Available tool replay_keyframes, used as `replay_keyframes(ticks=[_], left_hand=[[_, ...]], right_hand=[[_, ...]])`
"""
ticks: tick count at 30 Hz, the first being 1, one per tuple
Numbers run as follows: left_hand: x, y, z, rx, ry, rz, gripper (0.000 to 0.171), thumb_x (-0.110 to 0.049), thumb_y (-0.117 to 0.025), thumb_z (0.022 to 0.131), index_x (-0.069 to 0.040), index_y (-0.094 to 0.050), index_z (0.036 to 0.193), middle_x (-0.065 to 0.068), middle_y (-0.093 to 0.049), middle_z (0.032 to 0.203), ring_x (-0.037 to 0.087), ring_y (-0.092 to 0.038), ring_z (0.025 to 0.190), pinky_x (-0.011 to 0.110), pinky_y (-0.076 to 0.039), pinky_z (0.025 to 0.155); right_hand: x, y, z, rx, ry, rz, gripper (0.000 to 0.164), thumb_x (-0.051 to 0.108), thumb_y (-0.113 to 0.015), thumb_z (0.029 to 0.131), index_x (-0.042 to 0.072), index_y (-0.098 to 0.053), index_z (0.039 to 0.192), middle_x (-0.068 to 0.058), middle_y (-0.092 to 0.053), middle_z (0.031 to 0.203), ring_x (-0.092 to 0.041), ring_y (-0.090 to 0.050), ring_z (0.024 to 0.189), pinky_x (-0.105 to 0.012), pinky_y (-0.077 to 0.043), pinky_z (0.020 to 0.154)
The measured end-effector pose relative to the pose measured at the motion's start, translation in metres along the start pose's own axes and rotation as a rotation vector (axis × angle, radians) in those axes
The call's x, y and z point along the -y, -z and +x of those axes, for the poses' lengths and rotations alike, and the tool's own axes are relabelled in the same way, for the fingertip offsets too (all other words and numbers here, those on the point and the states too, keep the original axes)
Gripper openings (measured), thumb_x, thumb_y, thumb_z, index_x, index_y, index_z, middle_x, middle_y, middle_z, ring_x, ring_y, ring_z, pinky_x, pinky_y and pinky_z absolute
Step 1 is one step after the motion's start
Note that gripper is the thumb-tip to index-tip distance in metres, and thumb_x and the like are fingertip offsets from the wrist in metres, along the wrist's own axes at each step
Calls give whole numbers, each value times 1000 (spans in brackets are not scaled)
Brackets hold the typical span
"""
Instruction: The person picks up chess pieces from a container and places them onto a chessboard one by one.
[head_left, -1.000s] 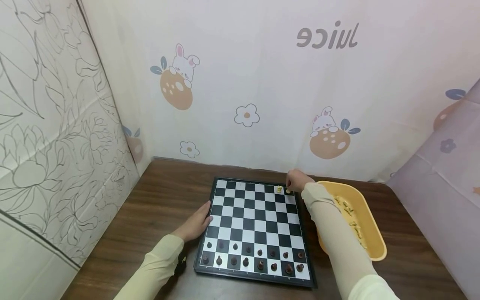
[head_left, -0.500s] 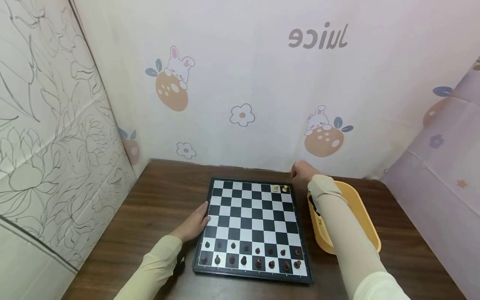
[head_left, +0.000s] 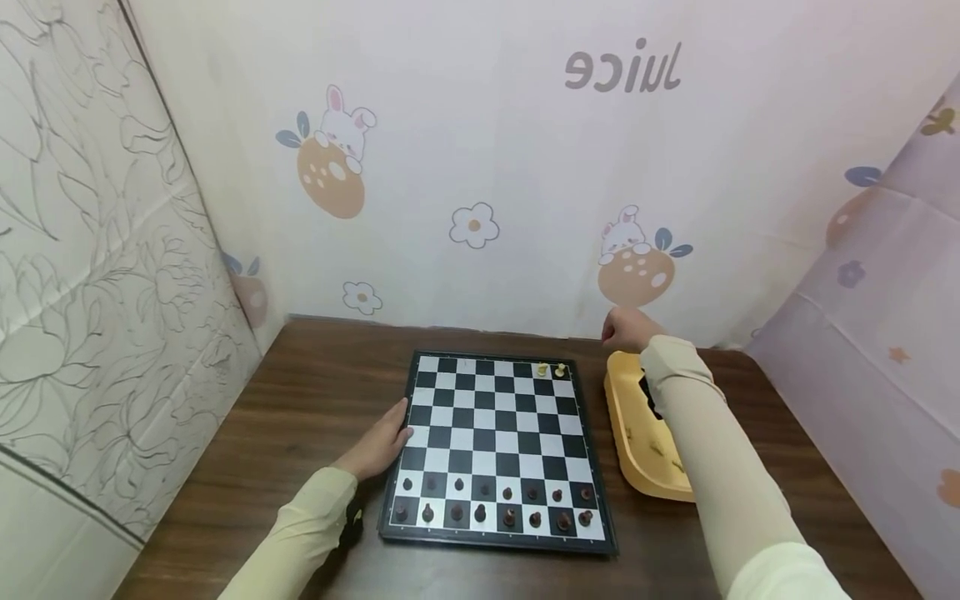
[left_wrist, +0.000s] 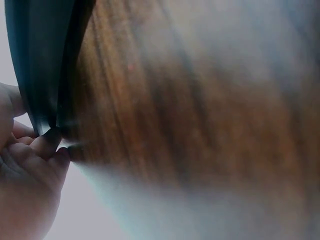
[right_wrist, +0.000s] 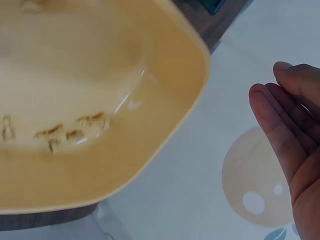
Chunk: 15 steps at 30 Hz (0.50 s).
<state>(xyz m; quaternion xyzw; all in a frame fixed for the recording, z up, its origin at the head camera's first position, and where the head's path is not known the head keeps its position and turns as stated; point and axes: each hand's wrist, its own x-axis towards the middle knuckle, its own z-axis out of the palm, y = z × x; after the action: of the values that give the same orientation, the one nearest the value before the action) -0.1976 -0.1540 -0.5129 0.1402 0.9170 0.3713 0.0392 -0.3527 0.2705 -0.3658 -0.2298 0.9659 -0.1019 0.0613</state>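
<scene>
A black-and-white chessboard (head_left: 483, 420) lies on the table. My left hand (head_left: 377, 443) holds its left edge; in the left wrist view the fingers meet the dark board edge (left_wrist: 37, 60). Dark chess pieces (head_left: 480, 512) fill the two near rows, and two cream chess pieces (head_left: 551, 370) stand in the far right corner. Above the far end of the yellow tray (head_left: 622, 446) is my right hand (head_left: 632, 327). In the right wrist view the right hand (right_wrist: 295, 135) has nearly straight fingers with nothing between them, apart from the tray rim. Cream pieces (right_wrist: 55, 132) lie in the tray.
A patterned wall covering (head_left: 472, 150) rises directly behind the brown wooden table (head_left: 330, 383). The tray stands just right of the board. Side panels (head_left: 97, 275) close in at left and right.
My right hand has let go of a cream piece at the board's far right corner and moved right, over the tray's far end. My left hand stays on the board edge.
</scene>
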Motion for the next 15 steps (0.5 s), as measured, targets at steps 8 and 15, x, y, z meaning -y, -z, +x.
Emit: replay_keyframes(ticks=[8, 15], left_hand=[[0, 1, 2, 10, -9, 25, 59, -9, -48, 99, 13, -19, 145, 30, -22, 150, 40, -23, 139, 51, -22, 112], [1, 0, 1, 9, -12, 17, 59, -8, -48, 99, 13, -19, 145, 31, -21, 150, 41, -22, 138, 52, -21, 112]], right_hand=[[-14, 11, -20, -25, 34, -12, 7, -4, -65, 71, -1, -71, 68, -5, -64, 63, -19, -58, 60, -37, -53, 56], [-25, 16, -36, -30, 30, -44, 6, -2, -66, 70, 0, -70, 66, -3, -63, 62, -18, -57, 59, -38, -52, 57]])
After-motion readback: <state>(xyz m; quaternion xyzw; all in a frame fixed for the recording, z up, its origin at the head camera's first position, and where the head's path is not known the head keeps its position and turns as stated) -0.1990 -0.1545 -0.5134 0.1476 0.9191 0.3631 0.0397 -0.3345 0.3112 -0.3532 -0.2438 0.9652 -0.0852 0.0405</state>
